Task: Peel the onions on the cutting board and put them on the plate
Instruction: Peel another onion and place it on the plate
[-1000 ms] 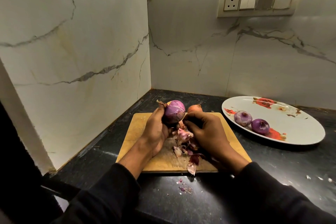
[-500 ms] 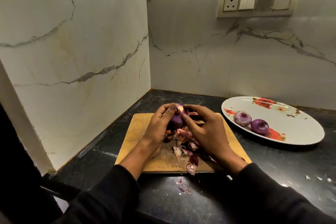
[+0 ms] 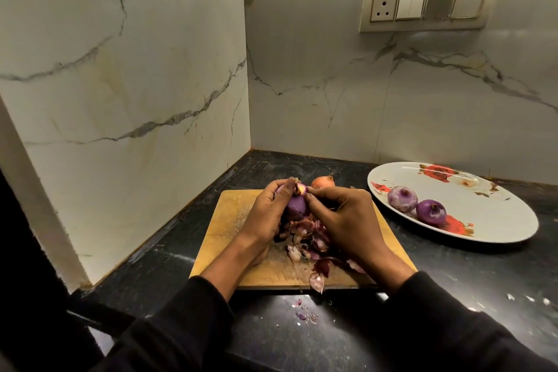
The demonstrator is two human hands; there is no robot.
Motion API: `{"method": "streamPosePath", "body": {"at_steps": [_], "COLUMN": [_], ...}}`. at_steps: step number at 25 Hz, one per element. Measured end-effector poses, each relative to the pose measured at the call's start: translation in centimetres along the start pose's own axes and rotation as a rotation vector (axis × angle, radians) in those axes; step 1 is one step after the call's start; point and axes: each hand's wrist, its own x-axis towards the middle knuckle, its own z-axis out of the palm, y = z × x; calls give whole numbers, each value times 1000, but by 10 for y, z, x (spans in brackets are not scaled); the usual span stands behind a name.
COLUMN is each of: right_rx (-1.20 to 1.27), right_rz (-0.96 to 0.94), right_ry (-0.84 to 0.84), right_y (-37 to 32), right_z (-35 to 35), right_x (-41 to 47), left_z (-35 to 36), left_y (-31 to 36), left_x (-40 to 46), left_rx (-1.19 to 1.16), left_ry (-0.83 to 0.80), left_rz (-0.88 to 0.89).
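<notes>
Left hand (image 3: 265, 214) fingers wrapped round the purple onion (image 3: 297, 205) above the cutting board (image 3: 229, 220), right hand (image 3: 341, 217) fingers pinching at its top, peel scraps (image 3: 314, 241) heaped below, two peeled onions (image 3: 416, 204) on the plate (image 3: 498, 220) to the right.

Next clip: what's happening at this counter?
A person is peeling onions. The left hand grips a purple onion over the cutting board while the right hand pinches at its tip. Skins litter the board, an unpeeled onion waits behind, and two peeled ones sit on the plate.
</notes>
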Motion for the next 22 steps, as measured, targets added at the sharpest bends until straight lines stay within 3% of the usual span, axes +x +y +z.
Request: {"method": "streamPosePath", "body": {"at_steps": [8, 14, 22], "right_rx": [-80, 48, 19], "right_rz": [1, 64, 27], "right_ry": [18, -6, -22], "right_y": [-2, -2, -4], "right_z": [4, 6, 2], "right_x": [-2, -5, -2], "left_z": [-1, -1, -1], "left_y": [-8, -3, -7], "left_x": [5, 3, 4], "left_rx": [109, 45, 76], "left_ry": [14, 24, 22], "left_rz": [34, -16, -2]}}
